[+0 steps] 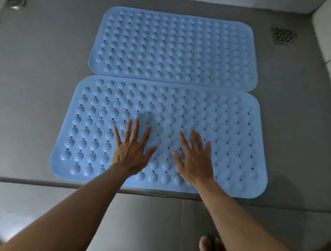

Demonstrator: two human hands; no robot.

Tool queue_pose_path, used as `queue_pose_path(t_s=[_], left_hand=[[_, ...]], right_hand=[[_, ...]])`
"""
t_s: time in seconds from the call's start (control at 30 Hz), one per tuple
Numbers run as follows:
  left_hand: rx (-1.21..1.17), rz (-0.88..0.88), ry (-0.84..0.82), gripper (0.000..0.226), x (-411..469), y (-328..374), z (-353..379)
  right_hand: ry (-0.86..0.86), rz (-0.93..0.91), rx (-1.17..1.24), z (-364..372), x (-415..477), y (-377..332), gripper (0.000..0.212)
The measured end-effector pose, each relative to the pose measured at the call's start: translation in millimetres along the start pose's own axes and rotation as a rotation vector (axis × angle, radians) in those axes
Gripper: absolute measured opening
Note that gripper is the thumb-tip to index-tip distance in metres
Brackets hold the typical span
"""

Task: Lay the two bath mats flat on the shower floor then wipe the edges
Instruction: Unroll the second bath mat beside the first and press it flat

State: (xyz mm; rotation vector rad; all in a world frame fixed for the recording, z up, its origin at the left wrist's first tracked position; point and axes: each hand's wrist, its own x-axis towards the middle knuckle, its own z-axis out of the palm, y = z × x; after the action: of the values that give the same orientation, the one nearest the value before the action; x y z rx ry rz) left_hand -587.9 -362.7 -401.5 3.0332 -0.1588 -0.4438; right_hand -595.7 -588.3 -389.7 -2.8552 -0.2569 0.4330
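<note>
Both hands, left hand [131, 154] and right hand [194, 161], press spread flat on the near mat [227, 140], which looks limp, rubbery, best smoothed from its middle.

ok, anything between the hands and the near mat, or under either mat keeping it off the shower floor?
Nothing visible. Left hand and right hand lie flat, fingers spread, directly on the near mat. It and the far mat look flat on the shower floor, clear of both drains.
</note>
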Motion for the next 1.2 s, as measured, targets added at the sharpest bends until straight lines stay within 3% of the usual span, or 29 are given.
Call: queue_pose_path(t_s=[0.23,0.37,0.7,1.2], left_hand=[[-0.002,0.144,0.003,0.071,29.5,98.9,2.2],[-0.086,0.019,-0.023,0.076,38.4,131.0,10.3],[-0.057,-0.049,-0.050,0.095,41.3,139.6,10.3],[-0.026,-0.023,-0.041,0.075,46.0,137.9,13.9]], right_hand=[[-0.100,0.275,-0.122,-10.1,-29.2,105.3,0.088],[-0.105,0.266,-0.071,-10.9,-27.3,119.0,0.095],[-0.077,0.283,-0.050,-9.5,-21.2,119.4,0.099],[-0.071,0.229,-0.075,-9.4,-16.5,123.5,0.084]])
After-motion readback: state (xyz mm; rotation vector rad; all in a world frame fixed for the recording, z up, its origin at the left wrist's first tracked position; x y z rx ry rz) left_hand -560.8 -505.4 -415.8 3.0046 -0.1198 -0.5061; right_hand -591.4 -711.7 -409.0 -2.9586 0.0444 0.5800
